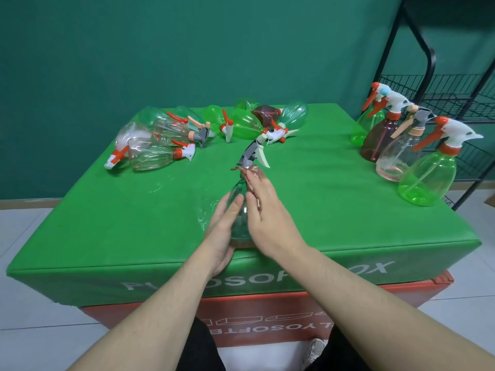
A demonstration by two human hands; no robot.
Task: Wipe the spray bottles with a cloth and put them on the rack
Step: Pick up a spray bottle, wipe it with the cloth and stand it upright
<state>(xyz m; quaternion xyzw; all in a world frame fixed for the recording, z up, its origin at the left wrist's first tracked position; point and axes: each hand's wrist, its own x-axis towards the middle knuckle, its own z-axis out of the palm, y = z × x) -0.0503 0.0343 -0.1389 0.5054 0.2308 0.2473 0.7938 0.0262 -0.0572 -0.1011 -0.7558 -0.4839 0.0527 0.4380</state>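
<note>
Green wall behind, green padded box (348,210) used as the worktop, black wire rack (450,95) off its far right corner. One clear bottle (239,210) is held near the front edge, nozzle pointing away. It is supported by the left hand (223,231), fingers laid fairly straight along its side. A brown cloth (250,183) is pressed along the bottle by the right hand (267,212), fingers extended; thumb position can't be confirmed from this angle. Four bottles (401,145) are stood upright at the right edge, presumably wiped, none seen on the rack yet. A pile of bottles (203,129) lies on its side along the far edge, untouched. Task judged under halfway.
</note>
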